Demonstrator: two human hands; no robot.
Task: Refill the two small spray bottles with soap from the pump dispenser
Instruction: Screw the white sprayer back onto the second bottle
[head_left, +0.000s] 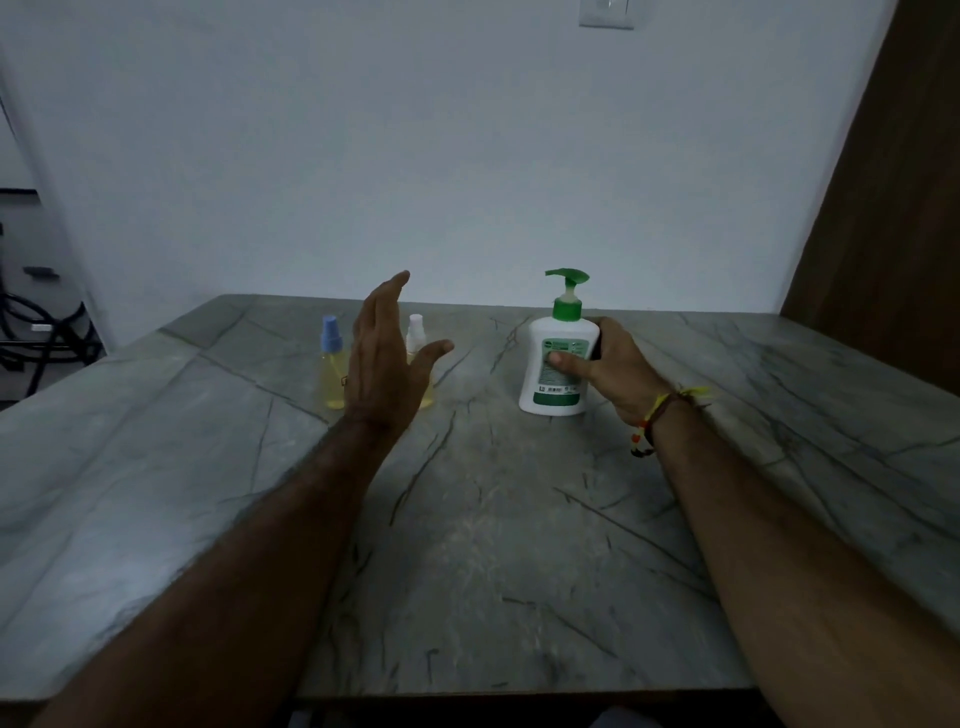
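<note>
On the grey veined stone table, toward its far edge by the pale wall, stood the pump dispenser, upright: a white squat bottle with a green collar, green pump head and a green label whose print was too small to read. The right hand grasped its right side, thumb laid across the label, a beaded thread band at the wrist. Left of it stood two small spray bottles of clear yellowish liquid, the blue-capped bottle and the white-capped bottle (both bodies partly hidden). The left hand hovered in front of them, fingers straight, thumb spread, gripping nothing.
</note>
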